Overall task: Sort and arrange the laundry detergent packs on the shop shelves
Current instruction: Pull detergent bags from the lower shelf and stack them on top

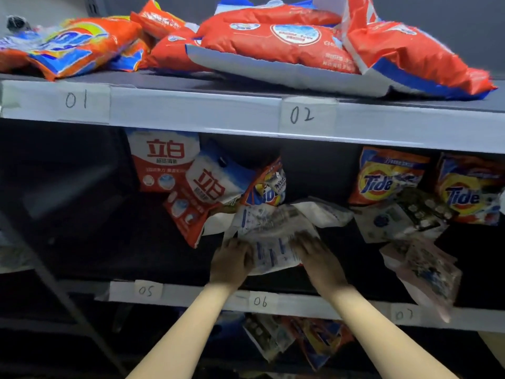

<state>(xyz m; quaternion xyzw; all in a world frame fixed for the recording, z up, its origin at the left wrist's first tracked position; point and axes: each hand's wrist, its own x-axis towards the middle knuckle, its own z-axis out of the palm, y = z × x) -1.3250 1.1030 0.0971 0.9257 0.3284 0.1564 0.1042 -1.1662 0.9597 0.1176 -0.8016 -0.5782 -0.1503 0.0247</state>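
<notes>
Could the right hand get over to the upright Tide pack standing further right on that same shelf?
Probably yes. The right hand is busy on the white pack, but the shelf gap towards the Tide pack looks open, apart from flat packs lying before it.
</notes>
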